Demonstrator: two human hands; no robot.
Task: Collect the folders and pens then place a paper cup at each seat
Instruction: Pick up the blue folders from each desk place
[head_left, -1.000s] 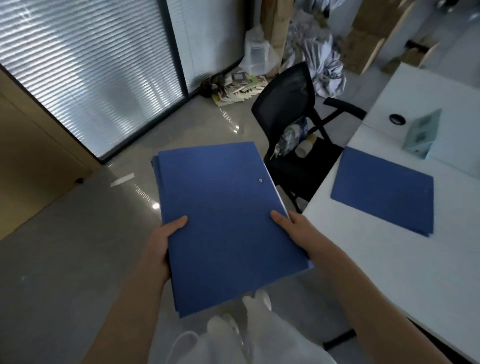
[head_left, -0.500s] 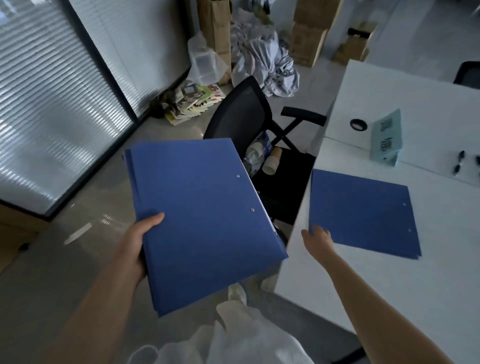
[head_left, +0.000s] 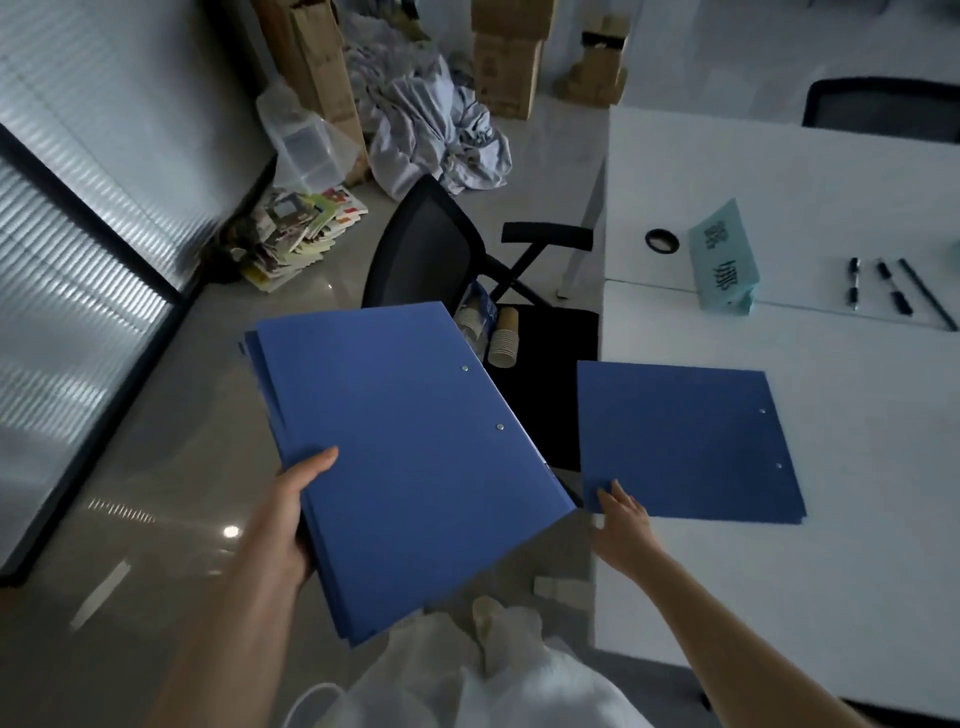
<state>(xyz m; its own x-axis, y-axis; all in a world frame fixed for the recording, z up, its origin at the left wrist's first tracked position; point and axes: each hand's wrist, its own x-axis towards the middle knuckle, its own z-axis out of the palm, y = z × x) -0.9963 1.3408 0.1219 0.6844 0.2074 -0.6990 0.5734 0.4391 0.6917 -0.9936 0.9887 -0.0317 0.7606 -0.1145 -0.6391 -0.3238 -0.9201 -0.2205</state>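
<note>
While flat, matte folder (head_left: 685, 441) meets fingers (head_left: 615, 499).

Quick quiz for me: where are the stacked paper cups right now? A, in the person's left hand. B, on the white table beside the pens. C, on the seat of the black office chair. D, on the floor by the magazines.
C: the stacked brown paper cups lie on the seat of the black office chair, while the left hand holds a stack of blue folders.

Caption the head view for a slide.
Left hand holds a stack of blue folders; right hand touches the folder on the white table.
</note>
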